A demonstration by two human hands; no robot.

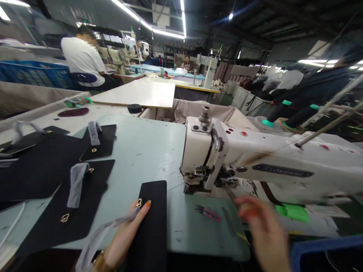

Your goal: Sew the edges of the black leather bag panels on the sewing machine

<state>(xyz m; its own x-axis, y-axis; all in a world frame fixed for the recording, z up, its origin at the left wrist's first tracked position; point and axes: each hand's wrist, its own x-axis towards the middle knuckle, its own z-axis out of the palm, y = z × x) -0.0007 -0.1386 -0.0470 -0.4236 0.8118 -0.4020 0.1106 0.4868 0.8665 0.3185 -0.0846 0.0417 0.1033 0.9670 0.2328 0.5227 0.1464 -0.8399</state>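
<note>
Tabletop with sewing machine, and a panel in the left hand

The pale green tabletop [153, 147] carries the white sewing machine [266, 151] on the right and black pieces [93, 196] on the left. Between them lies the panel [154, 226]. The left hand's [127, 234] grip clasps its left edge, thumb on top. The right hand [263, 230] is blurred near the sewing machine; I cannot tell its grip. Snips [208, 212] lie right of the panel; a gold buckle [138, 202] sits by the thumb.

The person's bare left hand [126, 232] lay forward, thumb stretched out flat, its orange-coloured nail uppermost. The bare right hand [266, 230], blurred, was raised well apart from it, fingers bent and pointing leftward.
</note>
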